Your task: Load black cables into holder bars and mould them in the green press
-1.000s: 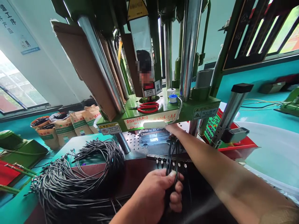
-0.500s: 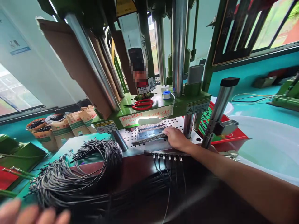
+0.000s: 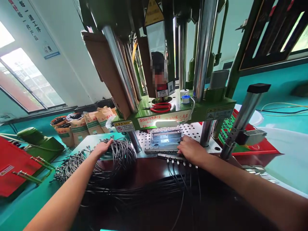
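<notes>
My left hand [image 3: 103, 149] reaches into the far end of a looped bundle of black cables [image 3: 124, 155], its fingers closed at the cable ends and partly hidden. My right hand [image 3: 190, 149] has curled fingers at the right end of a narrow dark metal bar [image 3: 161, 151]. That bar lies along the front of a metal mould block [image 3: 166, 138] on the press's perforated plate. Just in front, a second dark bar [image 3: 163, 156] carries several cables by their metal ends, with the leads hanging towards me.
The green press [image 3: 204, 112] stands over the plate on steel columns. Red-handled scissors [image 3: 161, 107] and a blue-rimmed tape spool [image 3: 185, 99] rest on it. A metal post [image 3: 243, 120] rises at right, near a red tray [image 3: 264, 148]. Paper sacks [image 3: 92, 122] stand behind left.
My left hand has moved from the lower left corner forward onto the cable bundle. The bar at my right hand has straightened along the mould block. The view has turned left.
</notes>
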Demonstrator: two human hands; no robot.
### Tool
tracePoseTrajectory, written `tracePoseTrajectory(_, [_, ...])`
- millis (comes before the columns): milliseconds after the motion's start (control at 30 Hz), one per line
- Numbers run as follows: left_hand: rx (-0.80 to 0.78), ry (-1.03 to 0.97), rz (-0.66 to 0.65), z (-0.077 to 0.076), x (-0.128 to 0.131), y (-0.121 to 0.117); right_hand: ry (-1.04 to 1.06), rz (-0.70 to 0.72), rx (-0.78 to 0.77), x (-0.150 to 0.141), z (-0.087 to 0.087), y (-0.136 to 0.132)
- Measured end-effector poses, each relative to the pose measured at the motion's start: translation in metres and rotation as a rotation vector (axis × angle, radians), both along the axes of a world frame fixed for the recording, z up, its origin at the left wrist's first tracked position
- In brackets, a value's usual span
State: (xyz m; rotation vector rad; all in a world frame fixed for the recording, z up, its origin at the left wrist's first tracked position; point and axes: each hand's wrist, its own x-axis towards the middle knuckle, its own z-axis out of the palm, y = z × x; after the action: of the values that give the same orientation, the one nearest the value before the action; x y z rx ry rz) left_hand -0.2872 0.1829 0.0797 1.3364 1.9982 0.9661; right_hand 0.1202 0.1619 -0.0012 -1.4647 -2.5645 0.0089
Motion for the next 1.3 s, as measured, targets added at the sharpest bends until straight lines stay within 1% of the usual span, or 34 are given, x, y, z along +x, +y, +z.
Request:
tracePoseTrajectory(67, [0.097,0.16,0.024,-0.002,0.003,-0.007,-0.032,-0.001,-0.012,-0.001,-0.004,0.001])
tracePoseTrajectory(100, [0.155,0.21,0.026,-0.003,0.005,-0.012,-0.044,-0.002,-0.019,-0.002,-0.006,0.002])
tracePoseTrajectory(133, [0.211,0.256,-0.011,-0.004,0.008,-0.017,-0.052,-0.005,-0.026,-0.003,-0.007,0.003])
tracePoseTrajectory(167, [0.259,0.309,-0.094,-0.007,0.011,-0.021,-0.056,-0.007,-0.034,-0.004,-0.008,0.004])
tracePoseTrajectory(233, [0.291,0.439,-0.349,-0.015,0.015,-0.025,-0.053,-0.014,-0.048,-0.005,-0.005,0.003])
tracePoseTrajectory(267, [0.264,0.503,-0.475,-0.02,0.016,-0.025,-0.045,-0.019,-0.05,-0.004,-0.002,0.001])
tracePoseTrajectory(300, [0.213,0.56,-0.574,-0.025,0.016,-0.024,-0.031,-0.027,-0.049,-0.002,0.001,-0.002])
tracePoseTrajectory(333, [0.151,0.609,-0.627,-0.029,0.016,-0.023,-0.012,-0.038,-0.045,0.003,0.004,-0.007])
tracePoseTrajectory(367, [0.1,0.648,-0.637,-0.03,0.016,-0.021,0.009,-0.054,-0.04,0.009,0.007,-0.013])
tracePoseTrajectory(400, [0.087,0.691,-0.624,-0.03,0.017,-0.02,0.028,-0.073,-0.033,0.018,0.01,-0.02])
tracePoseTrajectory(433, [0.12,0.736,-0.606,-0.028,0.021,-0.02,0.05,-0.092,-0.037,0.028,0.012,-0.028])
tracePoseTrajectory(467, [0.187,0.774,-0.59,-0.024,0.028,-0.021,0.076,-0.106,-0.063,0.04,0.012,-0.037])
tracePoseTrajectory(533, [0.348,0.788,-0.6,-0.019,0.053,-0.029,0.138,-0.129,-0.17,0.062,0.01,-0.052])
tracePoseTrajectory(567, [0.391,0.76,-0.652,-0.018,0.071,-0.034,0.17,-0.139,-0.232,0.071,0.008,-0.058])
tracePoseTrajectory(600, [0.391,0.733,-0.748,-0.02,0.09,-0.039,0.197,-0.15,-0.289,0.078,0.006,-0.063])
tracePoseTrajectory(633, [0.351,0.707,-0.865,-0.025,0.11,-0.043,0.214,-0.162,-0.328,0.083,0.003,-0.066])
tracePoseTrajectory(667, [0.303,0.7,-0.951,-0.031,0.13,-0.045,0.219,-0.176,-0.343,0.085,0.001,-0.068])
tracePoseTrajectory(700, [0.254,0.711,-0.991,-0.039,0.147,-0.046,0.227,-0.189,-0.344,0.085,-0.001,-0.068])
tracePoseTrajectory(767, [0.177,0.711,-0.966,-0.055,0.173,-0.043,0.254,-0.202,-0.336,0.081,-0.004,-0.067])
tracePoseTrajectory(800, [0.161,0.705,-0.938,-0.062,0.18,-0.04,0.27,-0.205,-0.329,0.079,-0.006,-0.066])
tracePoseTrajectory(900, [0.175,0.656,-0.879,-0.076,0.186,-0.033,0.316,-0.198,-0.305,0.074,-0.01,-0.062])
tracePoseTrajectory(1000, [0.199,0.584,-0.836,-0.078,0.178,-0.034,0.385,-0.201,-0.266,0.073,-0.01,-0.058])
tracePoseTrajectory(1100, [0.233,0.468,-0.78,-0.074,0.17,-0.037,0.504,-0.227,-0.207,0.07,-0.003,-0.048])
tracePoseTrajectory(1133, [0.232,0.379,-0.747,-0.072,0.168,-0.036,0.548,-0.241,-0.181,0.067,0.0,-0.041])
tracePoseTrajectory(1200, [0.21,0.103,-0.642,-0.067,0.166,-0.027,0.629,-0.276,-0.122,0.058,0.006,-0.023])
tracePoseTrajectory(1267, [0.199,-0.16,-0.517,-0.064,0.167,-0.011,0.695,-0.331,-0.058,0.046,0.009,0.002])
tracePoseTrajectory(1300, [0.21,-0.246,-0.46,-0.063,0.169,0.0,0.722,-0.366,-0.029,0.04,0.009,0.016])
